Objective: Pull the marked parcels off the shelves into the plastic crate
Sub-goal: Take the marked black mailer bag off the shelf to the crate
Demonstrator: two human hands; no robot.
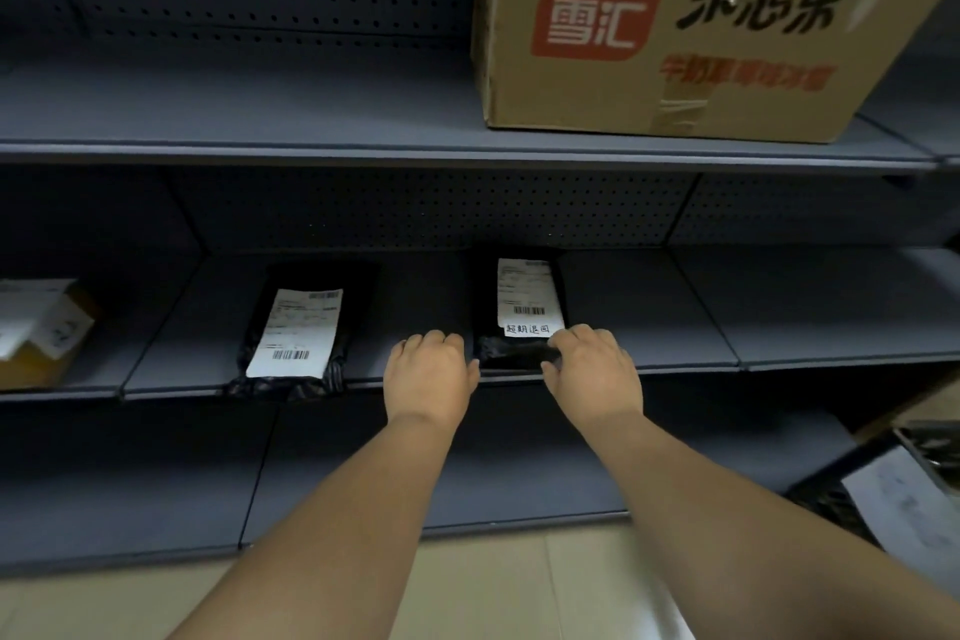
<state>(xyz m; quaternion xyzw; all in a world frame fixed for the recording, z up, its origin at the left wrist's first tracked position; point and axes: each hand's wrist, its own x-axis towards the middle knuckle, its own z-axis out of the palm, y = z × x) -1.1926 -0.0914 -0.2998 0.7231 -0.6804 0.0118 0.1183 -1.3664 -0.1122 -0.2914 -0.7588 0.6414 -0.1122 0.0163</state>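
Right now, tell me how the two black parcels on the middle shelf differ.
The right parcel carries a handwritten strip under its label; the left parcel shows none. The right hand grips the right parcel's front edge; the left parcel lies untouched. Both are black bags with white labels, lying flat.

We see a middle shelf (675,307) (grey) bearing two black parcels (298,327) (524,312); a carton (701,16) tops the upper shelf (260,120).
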